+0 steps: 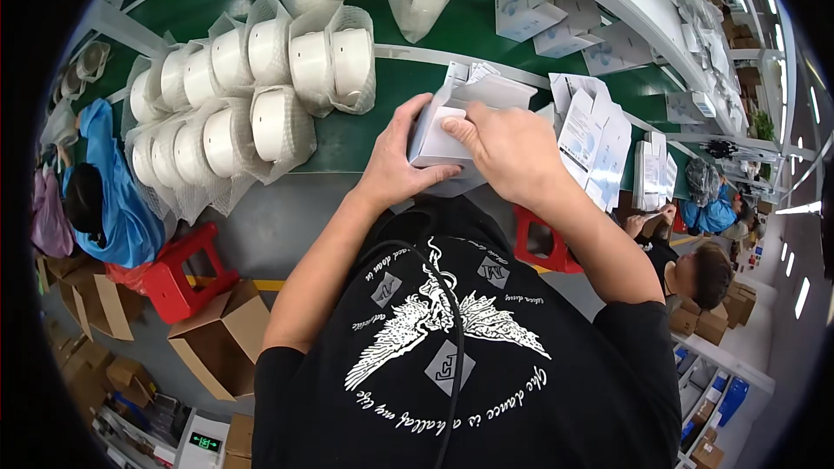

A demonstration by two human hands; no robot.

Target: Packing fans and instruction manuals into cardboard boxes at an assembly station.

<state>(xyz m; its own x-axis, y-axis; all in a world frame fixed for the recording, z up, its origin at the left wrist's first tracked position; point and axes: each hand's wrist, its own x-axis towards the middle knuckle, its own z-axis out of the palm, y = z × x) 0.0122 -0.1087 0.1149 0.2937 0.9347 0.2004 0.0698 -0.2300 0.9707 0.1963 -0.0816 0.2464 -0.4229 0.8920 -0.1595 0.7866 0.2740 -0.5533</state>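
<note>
Both hands are closed around a small white box (443, 135), held just above the near edge of the green counter (365, 143). The left hand (395, 165) cups its left side, thumb stretched along the bottom edge, fingers wrapped round the far wall. The right hand (512, 152) lies over the top, fingertips pressing down on the flap (495, 91), which stands partly open. The box looks like thin card: light, stiff along the folds, easily dented in the panels, so I'd judge the corners and edges the safest places to hold.

Just right of the hands sits a loose pile of folded leaflets (595, 135). To the left, white round parts in foam netting (252, 91) stand in rows. More white boxes (556, 13) rest farther back. Below, a red stool (178, 274) and open cartons (221, 339) sit on the floor.
</note>
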